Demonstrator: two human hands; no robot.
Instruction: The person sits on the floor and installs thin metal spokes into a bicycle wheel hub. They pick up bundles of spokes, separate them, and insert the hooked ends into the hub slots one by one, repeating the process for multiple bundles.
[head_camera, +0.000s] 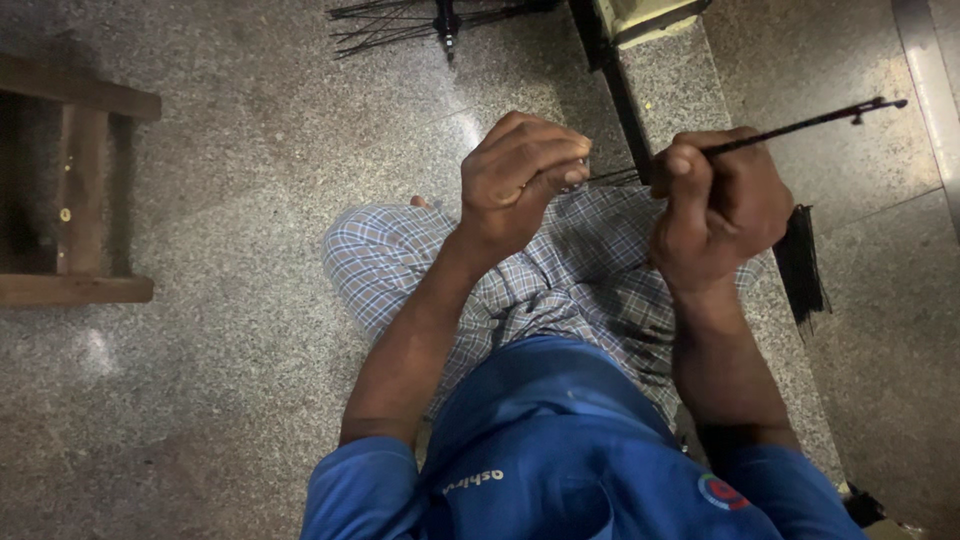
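I sit on a speckled granite floor, legs in checked cloth, blue shirt below. My right hand is closed around a thin black metal rod that sticks out up and to the right, ending in a small fitting. My left hand is closed near the rod's inner end, fingers pinched on something small that I cannot make out. Thin black wires run between the two hands. A bundle of black strands hangs just right of my right hand.
A wooden frame stands at the left edge. A spread of thin black ribs lies on the floor at the top. A dark bar runs down from the top centre beside a pale object.
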